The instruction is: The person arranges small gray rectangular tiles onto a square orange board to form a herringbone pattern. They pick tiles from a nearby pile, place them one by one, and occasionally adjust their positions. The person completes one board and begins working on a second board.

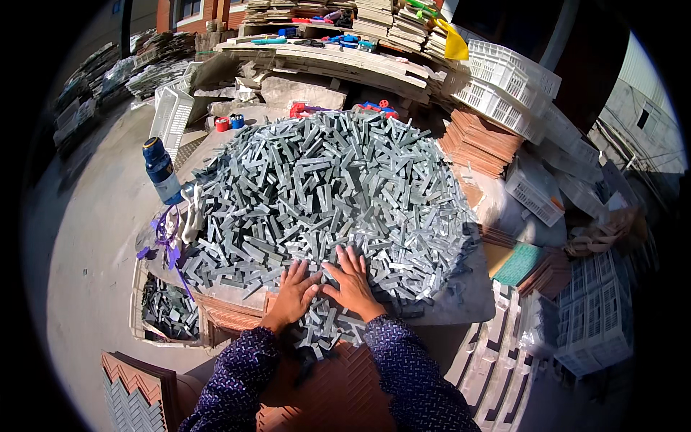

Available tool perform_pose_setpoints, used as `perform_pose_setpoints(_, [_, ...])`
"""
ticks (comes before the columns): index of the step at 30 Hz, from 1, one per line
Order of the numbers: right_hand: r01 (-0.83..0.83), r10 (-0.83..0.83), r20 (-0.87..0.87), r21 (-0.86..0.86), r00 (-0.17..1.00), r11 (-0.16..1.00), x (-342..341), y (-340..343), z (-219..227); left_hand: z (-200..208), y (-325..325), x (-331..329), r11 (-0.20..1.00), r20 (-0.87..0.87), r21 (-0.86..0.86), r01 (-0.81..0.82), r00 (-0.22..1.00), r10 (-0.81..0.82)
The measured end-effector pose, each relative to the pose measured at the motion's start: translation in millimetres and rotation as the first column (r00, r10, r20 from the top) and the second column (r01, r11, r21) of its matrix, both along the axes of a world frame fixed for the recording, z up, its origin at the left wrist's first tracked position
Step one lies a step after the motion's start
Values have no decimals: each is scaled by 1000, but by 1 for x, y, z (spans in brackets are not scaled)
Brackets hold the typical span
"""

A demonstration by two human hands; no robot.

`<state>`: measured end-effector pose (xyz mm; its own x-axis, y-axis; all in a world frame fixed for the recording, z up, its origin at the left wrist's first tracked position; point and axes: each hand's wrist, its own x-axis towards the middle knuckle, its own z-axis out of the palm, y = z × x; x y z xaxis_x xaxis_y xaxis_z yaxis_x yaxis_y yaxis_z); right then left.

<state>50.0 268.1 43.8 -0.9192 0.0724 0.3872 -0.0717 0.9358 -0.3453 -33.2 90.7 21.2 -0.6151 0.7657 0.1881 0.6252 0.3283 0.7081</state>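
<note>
Hundreds of small grey stone strips [327, 191] lay heaped in a broad mound on a work table [461, 306], the pile sloping down toward the person's side. Both hands rested at that near foot of the mound: the left hand [294, 291] lay palm down with fingers spread, flat on the loose strips, and the right hand [350, 282] lay just beside it, likewise open and pressed onto the strips, thumbs nearly meeting. Neither hand gripped anything; they only touched the top layer. A reddish ridged tray [338, 389] sat below the wrists, with a few strips already spilled between the sleeves. The likely trouble was the slope itself: dragging pieces from the base could loosen the strips above and send them sliding over the table edge, or into the crate of grey pieces [167, 311] at the lower left. The strips looked sharp-cornered, so bare palms pressed flat could be scraped. A blue bottle [161, 171] stood at the mound's left edge beside purple-handled scissors [167, 241], close enough for a slide to knock it over.
</note>
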Motion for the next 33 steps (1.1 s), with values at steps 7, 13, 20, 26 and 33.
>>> perform_pose_setpoints(7, [-212, 271, 73, -445, 960, 870, 63, -22, 2, 26, -37, 28, 949, -8, 167, 266, 963, -269])
perform_pose_setpoints(13, [-223, 237, -2, -342, 972, 913, 143, -59, 21, 43, -75, 83, 926, 29, 143, 349, 934, -356])
perform_pose_setpoints(20, [-331, 349, 46, -224, 936, 917, 200, -83, 30, 43, -101, 119, 878, -60, -41, 476, 876, -478])
perform_pose_setpoints(26, [-289, 322, 37, -356, 946, 889, 129, -57, 14, 24, -69, 71, 984, -288, -175, 35, 954, -85])
perform_pose_setpoints(33, [-177, 196, 73, -208, 978, 962, 143, -86, 5, 34, -88, 109, 978, -262, -178, 110, 952, -155])
